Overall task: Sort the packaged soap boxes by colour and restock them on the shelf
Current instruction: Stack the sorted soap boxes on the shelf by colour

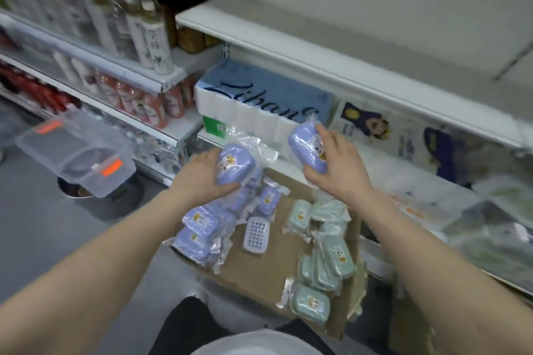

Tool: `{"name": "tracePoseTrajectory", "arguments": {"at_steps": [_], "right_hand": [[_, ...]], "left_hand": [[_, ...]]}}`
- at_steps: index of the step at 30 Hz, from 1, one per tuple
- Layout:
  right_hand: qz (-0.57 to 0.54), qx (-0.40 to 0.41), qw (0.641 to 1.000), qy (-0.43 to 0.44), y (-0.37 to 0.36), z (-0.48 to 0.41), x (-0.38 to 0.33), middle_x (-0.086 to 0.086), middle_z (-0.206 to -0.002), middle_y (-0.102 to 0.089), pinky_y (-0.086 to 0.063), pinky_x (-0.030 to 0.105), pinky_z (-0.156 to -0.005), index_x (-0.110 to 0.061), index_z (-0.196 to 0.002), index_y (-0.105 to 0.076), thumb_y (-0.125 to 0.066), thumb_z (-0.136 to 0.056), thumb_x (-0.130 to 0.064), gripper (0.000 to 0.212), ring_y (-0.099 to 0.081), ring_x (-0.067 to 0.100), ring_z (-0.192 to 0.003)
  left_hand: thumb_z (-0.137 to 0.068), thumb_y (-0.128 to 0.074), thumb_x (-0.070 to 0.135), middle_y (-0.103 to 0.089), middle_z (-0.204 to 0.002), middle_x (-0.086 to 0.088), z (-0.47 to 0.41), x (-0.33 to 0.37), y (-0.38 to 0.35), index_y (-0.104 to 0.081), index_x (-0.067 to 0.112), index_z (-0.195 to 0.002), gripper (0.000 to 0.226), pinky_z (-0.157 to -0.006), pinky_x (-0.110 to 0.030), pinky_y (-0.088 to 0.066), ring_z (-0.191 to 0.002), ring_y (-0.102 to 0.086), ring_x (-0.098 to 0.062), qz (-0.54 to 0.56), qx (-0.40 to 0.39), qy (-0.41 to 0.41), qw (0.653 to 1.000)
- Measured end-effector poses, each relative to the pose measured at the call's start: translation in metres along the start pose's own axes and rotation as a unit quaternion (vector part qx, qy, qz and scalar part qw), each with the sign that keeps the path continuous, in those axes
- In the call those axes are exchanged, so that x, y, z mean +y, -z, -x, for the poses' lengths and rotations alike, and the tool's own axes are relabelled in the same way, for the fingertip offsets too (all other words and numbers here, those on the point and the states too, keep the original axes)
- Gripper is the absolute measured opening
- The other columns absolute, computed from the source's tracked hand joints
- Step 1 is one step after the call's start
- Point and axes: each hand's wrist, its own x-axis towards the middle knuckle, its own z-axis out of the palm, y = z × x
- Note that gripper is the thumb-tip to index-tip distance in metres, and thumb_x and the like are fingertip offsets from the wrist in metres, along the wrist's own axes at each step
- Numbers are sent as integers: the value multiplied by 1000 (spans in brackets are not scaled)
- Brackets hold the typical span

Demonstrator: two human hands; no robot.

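– Soap boxes [310, 304] are asked about first: where are they to be found?

– Two heaps are laid on a brown carton [259, 265] that is set on the floor [57, 239] in front of the shelves. The purple heap [197, 225] is kept at the carton's left side and the green heap [326, 259] at its right, apart from each other. Each box is sealed in clear film. A white slotted insert [256, 235] is left lying between the two heaps.

– And how are the hands placed?

– Both are occupied. The left hand [199, 179] is curled round one purple box [235, 166], which is held just above the purple heap. The right hand [340, 170] is closed round a second purple box [307, 150], which is lifted higher, in front of a blue-topped white pack [259, 89] stored on the lower shelf.

– What can be said of the shelving?

– A white shelf board [317, 46] is seen above that pack. Further left, bottles [153, 37] are ranged in rows on neighbouring shelves, but they are blurred and their labels cannot be read. A clear lidded tub [78, 153] with orange clips is seen at the far left, above the floor. What it rests on cannot be made out.
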Motion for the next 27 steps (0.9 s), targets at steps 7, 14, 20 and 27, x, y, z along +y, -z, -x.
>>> {"name": "tracePoseTrajectory", "arguments": {"at_steps": [7,14,20,27], "right_hand": [[3,55,998,14,57,-63,-16,8,-131,-50,-42,39,-96,-21,-148,-34,-65,-79,-43,78,-47,29,-118],[-53,103,991,-73,76,-151,-37,9,-138,-50,-39,37,-101,-22,-150,-32,-63,-84,-42,75,-46,29,-124],[-49,116,978,-167,70,-227,-60,13,-138,-50,-38,36,-99,-19,-151,-30,-62,-86,-39,76,-46,33,-126],[-18,65,969,-236,56,-277,-84,9,-142,-51,-41,37,-98,-19,-149,-34,-62,-86,-40,73,-48,32,-124]], "left_hand": [[-77,-62,67,-50,-137,-11,-56,15,91,-30,12,-145,93,-98,-40,-43,-121,-50,-31,61,104,-4,993],[-59,-68,45,-45,-134,-17,-159,-2,175,-28,9,-145,101,-103,-45,-38,-120,-42,-38,-45,113,-82,989],[-68,-74,25,-45,-125,-12,-265,-37,227,-38,13,-137,78,-99,-42,-38,-111,-48,-35,-195,74,-253,945],[-76,-68,41,-40,-134,-4,-360,-52,251,-36,39,-138,69,-98,-45,-42,-120,-42,-27,-290,9,-375,881]]}}
